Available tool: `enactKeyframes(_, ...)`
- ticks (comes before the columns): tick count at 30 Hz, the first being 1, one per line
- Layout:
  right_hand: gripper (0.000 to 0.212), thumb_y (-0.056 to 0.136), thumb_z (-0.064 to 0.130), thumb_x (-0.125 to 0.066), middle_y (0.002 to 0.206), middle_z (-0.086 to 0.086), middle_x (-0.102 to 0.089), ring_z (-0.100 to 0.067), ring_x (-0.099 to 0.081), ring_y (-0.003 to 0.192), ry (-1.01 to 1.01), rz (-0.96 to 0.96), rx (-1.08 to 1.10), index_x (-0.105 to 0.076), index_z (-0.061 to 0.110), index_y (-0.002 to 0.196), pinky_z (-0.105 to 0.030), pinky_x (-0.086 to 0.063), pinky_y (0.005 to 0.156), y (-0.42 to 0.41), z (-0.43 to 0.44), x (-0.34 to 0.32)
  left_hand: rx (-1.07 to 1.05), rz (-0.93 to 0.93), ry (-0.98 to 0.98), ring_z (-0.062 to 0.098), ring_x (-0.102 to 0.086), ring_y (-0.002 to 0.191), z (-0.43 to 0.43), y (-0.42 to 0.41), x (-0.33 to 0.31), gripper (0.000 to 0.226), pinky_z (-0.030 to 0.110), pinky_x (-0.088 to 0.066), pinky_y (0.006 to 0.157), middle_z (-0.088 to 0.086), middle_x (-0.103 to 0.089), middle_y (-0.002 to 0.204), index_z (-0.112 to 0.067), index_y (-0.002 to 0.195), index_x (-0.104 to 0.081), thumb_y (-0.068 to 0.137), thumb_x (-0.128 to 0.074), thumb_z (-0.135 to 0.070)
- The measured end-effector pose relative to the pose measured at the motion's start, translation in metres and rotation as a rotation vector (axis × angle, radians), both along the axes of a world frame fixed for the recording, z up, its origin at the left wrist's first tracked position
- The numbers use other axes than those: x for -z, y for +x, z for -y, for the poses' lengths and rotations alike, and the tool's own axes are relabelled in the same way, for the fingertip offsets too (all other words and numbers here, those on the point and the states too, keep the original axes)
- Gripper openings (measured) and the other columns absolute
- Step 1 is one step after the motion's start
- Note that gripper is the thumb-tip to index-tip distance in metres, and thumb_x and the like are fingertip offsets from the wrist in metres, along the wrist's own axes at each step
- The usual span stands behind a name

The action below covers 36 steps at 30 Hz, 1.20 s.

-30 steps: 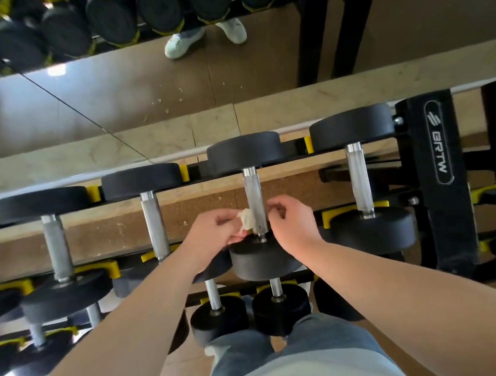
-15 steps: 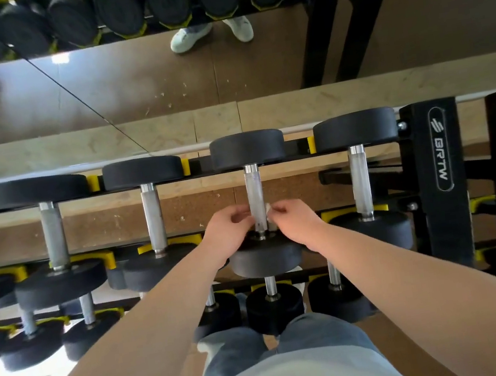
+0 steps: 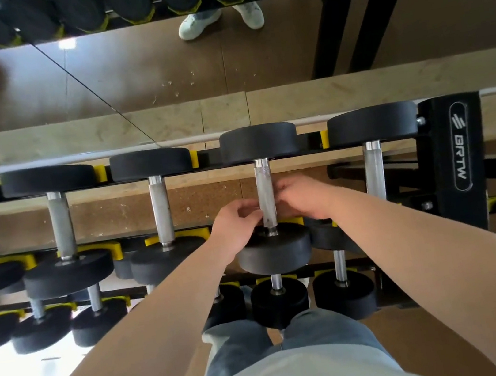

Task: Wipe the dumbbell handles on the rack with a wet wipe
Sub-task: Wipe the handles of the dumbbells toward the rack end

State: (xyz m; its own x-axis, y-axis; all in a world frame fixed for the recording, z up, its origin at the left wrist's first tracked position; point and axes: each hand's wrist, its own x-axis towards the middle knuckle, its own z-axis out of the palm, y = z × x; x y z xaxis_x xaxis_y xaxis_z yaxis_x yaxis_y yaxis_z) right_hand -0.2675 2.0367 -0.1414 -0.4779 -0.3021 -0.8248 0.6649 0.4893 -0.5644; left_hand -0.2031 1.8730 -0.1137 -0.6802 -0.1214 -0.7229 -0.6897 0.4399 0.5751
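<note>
The dumbbell rack (image 3: 456, 150) holds a row of black dumbbells with steel handles, lying front to back. My hands are at the third dumbbell's handle (image 3: 264, 182). My left hand (image 3: 238, 226) is on its left side near the lower end, fingers curled and pinched towards the bar. On the right side, slightly higher, my right hand (image 3: 303, 199) has its fingertips curled against the bar. The wet wipe runs between both hands behind the handle and is almost wholly hidden by fingers and bar.
Neighbouring handles stand left (image 3: 161, 210) and right (image 3: 375, 169) of the one I hold. A lower tier of smaller dumbbells (image 3: 279, 300) sits below my arms. A mirror behind the rack reflects the floor and a person's white shoes (image 3: 199, 22).
The wipe was plainly visible at my left fingers a second ago and is now tucked out of sight. My right hand has slid a little up the handle, and the view has shifted slightly.
</note>
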Motion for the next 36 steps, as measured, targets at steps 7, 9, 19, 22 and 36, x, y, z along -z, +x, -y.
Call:
enactKeyframes(7,0.031,0.097,-0.007,-0.054,0.110,-0.012,-0.074,-0.026,-0.074,0.101,-0.103,0.082,0.174,-0.067,0.007,0.122,-0.039,-0.061,0.089,0.001,0.003,-0.007,0.007,0.027,0.029,0.014,-0.066,0.103,0.001,-0.004,0.001,0.031,0.039,-0.056,0.098,-0.007,-0.068,0.116,-0.028,0.129,-0.063,0.098,-0.066,-0.025)
enactKeyframes(9,0.028,0.100,-0.007,-0.051,0.112,-0.014,-0.073,-0.027,-0.073,0.101,-0.278,0.061,0.496,-0.066,0.010,0.116,-0.037,-0.061,0.083,-0.009,0.003,-0.017,0.002,0.033,0.064,0.012,-0.068,0.098,0.002,-0.005,0.000,0.033,0.037,-0.059,0.094,-0.010,-0.067,0.114,-0.026,0.133,-0.062,0.099,-0.064,-0.024)
enactKeyframes(19,0.029,0.096,0.012,-0.064,0.114,0.003,-0.067,-0.017,-0.062,0.104,0.223,-0.154,-0.417,-0.072,0.018,0.123,-0.032,-0.045,0.090,0.020,-0.013,-0.017,-0.074,-0.005,0.117,0.012,-0.066,0.106,-0.002,-0.008,-0.001,0.036,0.026,-0.060,0.083,-0.007,-0.065,0.124,-0.021,0.135,-0.062,0.099,-0.064,-0.016)
enactKeyframes(22,0.029,0.094,0.005,-0.064,0.117,-0.001,-0.071,-0.027,-0.066,0.112,0.063,-0.032,-0.005,-0.072,0.015,0.120,-0.040,-0.054,0.098,0.016,-0.012,-0.011,-0.164,0.000,0.137,0.011,-0.068,0.099,-0.001,-0.006,-0.001,0.030,0.024,-0.060,0.080,-0.007,-0.070,0.116,-0.019,0.127,-0.069,0.097,-0.068,-0.016)
enactKeyframes(36,0.028,0.090,0.007,-0.073,0.108,0.001,-0.071,-0.016,-0.068,0.092,0.137,-0.109,-0.219,-0.074,0.016,0.116,-0.030,-0.055,0.080,0.019,-0.017,-0.010,-0.331,-0.130,0.167,0.012,-0.070,0.107,-0.006,-0.008,0.002,0.028,0.039,-0.057,0.100,-0.008,-0.073,0.117,-0.030,0.114,-0.073,0.096,-0.068,-0.010)
